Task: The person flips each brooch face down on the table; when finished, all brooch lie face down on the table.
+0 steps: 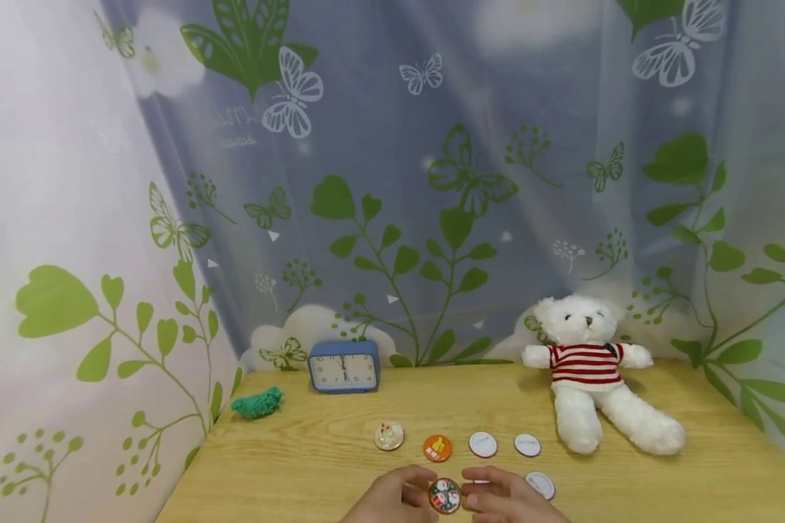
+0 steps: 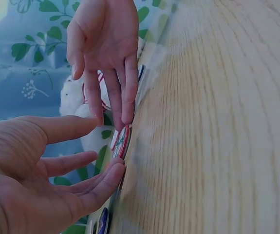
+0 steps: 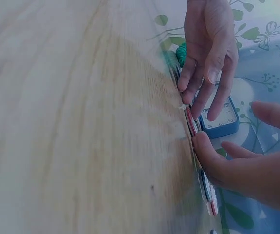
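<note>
A round badge (image 1: 445, 495) with a red, white and green picture lies flat on the table, picture side up, between my two hands. My left hand (image 1: 397, 500) is beside its left edge and my right hand (image 1: 512, 498) beside its right edge. Both have spread, slightly bent fingers. In the left wrist view, fingertips of both hands are close to the badge (image 2: 121, 142); whether they touch it I cannot tell. The right wrist view shows the same badge (image 3: 192, 121) edge-on between the fingertips. Another badge is partly covered by my right hand.
Beyond the hands lie a cream patterned badge (image 1: 389, 436), an orange badge (image 1: 437, 448) and white-faced round badges (image 1: 482, 444). One more white disc (image 1: 540, 485) is right of my right hand. Farther back are a blue clock (image 1: 344, 367), a green bundle (image 1: 258, 402) and a white teddy bear (image 1: 585, 370).
</note>
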`<state>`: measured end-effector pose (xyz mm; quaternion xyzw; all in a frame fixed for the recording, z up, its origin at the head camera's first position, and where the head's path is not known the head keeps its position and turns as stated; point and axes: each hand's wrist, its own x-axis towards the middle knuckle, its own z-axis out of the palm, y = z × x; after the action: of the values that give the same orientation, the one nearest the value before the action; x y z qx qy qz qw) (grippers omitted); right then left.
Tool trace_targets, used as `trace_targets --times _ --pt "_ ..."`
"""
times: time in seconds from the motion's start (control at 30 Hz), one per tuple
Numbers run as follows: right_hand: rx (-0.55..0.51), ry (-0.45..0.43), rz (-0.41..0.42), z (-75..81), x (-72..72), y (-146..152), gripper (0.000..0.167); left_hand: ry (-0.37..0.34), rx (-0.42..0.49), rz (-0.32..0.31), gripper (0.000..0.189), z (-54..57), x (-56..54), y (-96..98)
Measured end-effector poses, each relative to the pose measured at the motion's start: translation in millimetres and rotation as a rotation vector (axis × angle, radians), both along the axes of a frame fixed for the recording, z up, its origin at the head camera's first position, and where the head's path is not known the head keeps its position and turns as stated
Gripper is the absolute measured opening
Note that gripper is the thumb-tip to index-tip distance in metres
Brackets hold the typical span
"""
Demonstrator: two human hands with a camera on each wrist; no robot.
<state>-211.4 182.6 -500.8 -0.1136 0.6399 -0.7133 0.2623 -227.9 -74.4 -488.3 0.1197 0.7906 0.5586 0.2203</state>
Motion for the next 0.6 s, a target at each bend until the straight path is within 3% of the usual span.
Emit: trace_targets --times 0.3,0.6 --pt "0.034 -0.007 -0.046 -1.1 -1.3 -7.0 0.061 0.022 0.026 0.006 0.040 0.9 -1.3 2.6" --pt "0.032 -0.053 -0.064 -4.6 0.4 -6.4 0.060 0.053 0.044 -0.045 0.036 -10.5 -8.6 1.3"
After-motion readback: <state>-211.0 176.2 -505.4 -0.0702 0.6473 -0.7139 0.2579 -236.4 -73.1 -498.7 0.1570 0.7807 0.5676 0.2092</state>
